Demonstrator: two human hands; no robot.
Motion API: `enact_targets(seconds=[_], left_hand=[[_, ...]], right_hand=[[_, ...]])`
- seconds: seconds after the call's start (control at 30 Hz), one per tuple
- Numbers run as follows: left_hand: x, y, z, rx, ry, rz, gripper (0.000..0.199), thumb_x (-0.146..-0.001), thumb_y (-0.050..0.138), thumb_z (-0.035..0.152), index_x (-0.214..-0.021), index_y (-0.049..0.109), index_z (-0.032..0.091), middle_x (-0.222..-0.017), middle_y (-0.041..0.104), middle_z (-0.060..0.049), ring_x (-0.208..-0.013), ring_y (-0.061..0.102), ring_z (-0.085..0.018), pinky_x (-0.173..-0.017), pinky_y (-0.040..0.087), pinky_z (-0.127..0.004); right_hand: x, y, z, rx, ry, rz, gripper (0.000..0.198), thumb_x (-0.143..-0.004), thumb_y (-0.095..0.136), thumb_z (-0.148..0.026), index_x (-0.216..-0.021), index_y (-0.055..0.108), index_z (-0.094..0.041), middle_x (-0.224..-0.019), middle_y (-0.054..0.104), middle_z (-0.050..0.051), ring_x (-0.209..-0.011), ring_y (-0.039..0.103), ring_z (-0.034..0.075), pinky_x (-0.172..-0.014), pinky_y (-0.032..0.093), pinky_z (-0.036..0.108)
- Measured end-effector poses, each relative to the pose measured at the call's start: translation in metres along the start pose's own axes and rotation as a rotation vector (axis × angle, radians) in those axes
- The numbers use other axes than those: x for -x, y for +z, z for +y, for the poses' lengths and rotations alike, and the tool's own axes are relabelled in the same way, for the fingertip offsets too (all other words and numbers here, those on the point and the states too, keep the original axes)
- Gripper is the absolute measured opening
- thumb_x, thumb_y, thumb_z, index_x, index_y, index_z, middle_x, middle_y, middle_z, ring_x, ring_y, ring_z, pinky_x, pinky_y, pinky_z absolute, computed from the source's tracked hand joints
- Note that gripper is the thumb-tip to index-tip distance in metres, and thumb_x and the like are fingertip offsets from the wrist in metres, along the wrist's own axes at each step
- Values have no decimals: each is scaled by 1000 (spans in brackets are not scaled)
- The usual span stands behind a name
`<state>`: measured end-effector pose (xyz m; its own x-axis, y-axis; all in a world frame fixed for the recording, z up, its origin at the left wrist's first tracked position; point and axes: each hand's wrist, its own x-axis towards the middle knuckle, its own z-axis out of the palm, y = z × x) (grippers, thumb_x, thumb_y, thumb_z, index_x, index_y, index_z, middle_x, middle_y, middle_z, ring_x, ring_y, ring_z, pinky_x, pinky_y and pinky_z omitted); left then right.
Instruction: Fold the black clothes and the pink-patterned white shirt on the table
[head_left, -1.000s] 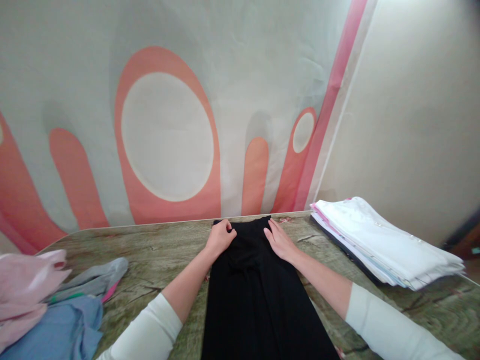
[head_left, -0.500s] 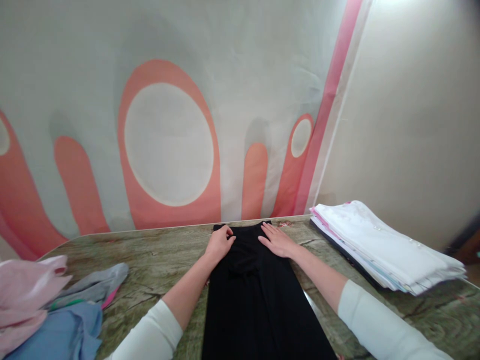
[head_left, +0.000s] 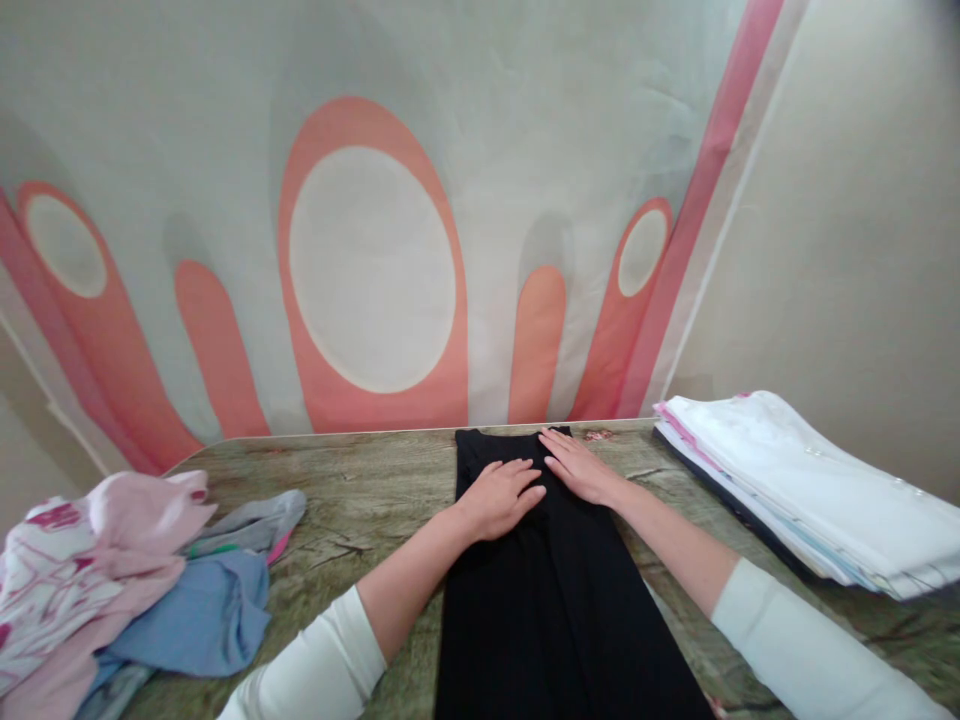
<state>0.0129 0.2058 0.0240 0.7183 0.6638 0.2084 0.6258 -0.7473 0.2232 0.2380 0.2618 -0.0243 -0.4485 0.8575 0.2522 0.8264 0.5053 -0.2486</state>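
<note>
Head view: stretches both arms (head_left: pixel 420 570) forward, lays left hand (head_left: pixel 499 498) palm-down on black garment (head_left: pixel 540 610), right hand (head_left: pixel 583 470) near its far end, with fingers (head_left: pixel 523 480) extended, slightly spread.

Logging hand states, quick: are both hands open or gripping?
Left hand: open, on the long black fabric garment.
Right hand: open, on its far end.
</note>
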Motion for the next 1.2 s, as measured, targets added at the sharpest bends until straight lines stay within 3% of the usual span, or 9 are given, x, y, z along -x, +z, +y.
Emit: enact_targets(seconds=[0.13,0.27,0.37,0.47,0.6,0.7,0.9,1.07,1.2], left_hand=[[9,8,8,-40,-28,-160,60,-90,20,59,-139,29,26,-147,25,-6,-135,19,-26,-106,14,-49],[9,6,9,-30,-49,-179,59,-90,17,59,-139,30,27,-147,25,-5,-135,18,-27,-105,17,-50],[4,4,-3,1,-48,-79,53,-95,16,47,-130,45,21,-137,43,-6,-129,34,-21,-105,26,-38],[3,4,-33,-24,-89,46,43,-95,24,33,-119,56,17,-126,54,-6,-121,44,-17,-103,29,-30],[11,1,-80,-90,-268,87,36,-91,34,23,-121,54,23,-131,49,-2,-124,40,-16,-104,29,-33],[20,-4,-103,-133,-478,160,37,-89,40,24,-125,50,20,-132,48,-6,-123,41,-19,-102,31,-35],[22,-7,-107,-149,-712,296,27,-88,42,27,-106,61,18,-110,60,-11,-105,53,-22,-91,38,-36],[5,-2,-108,-78,-889,348,29,-81,52,44,-86,68,21,-103,62,-12,-105,51,-31,-88,36,-44],[-7,1,-118,67,-919,345,22,-71,63,45,-74,68,23,-89,67,-8,-98,55,-31,-86,36,-45]], right_hand=[[1,3,-2,-33,36,-93,58,-90,21,-55,-140,29,-26,-147,24,1,-135,19,20,-110,14,42],[1,3,2,-35,117,-81,59,-89,22,-59,-140,28,-30,-147,24,-1,-135,17,21,-109,13,45],[2,2,1,-14,123,-78,61,-89,21,-59,-140,28,-28,-147,24,0,-135,18,21,-109,13,45],[4,2,-1,3,112,-79,63,-89,18,-60,-140,29,-27,-147,25,0,-135,18,21,-110,12,44],[4,5,1,0,120,-78,63,-88,17,-61,-140,29,-28,-147,25,0,-135,18,21,-110,11,45],[3,9,3,2,125,-80,63,-88,18,-61,-140,29,-28,-146,26,0,-135,18,21,-110,11,45],[3,11,3,23,123,-58,64,-88,17,-60,-140,31,-25,-145,28,0,-135,18,20,-111,12,44],[5,9,0,30,123,-44,66,-88,16,-60,-139,33,-21,-144,32,3,-134,21,21,-110,14,45],[5,7,-2,40,119,-37,66,-89,15,-60,-137,36,-21,-144,32,3,-134,22,21,-110,14,44]])
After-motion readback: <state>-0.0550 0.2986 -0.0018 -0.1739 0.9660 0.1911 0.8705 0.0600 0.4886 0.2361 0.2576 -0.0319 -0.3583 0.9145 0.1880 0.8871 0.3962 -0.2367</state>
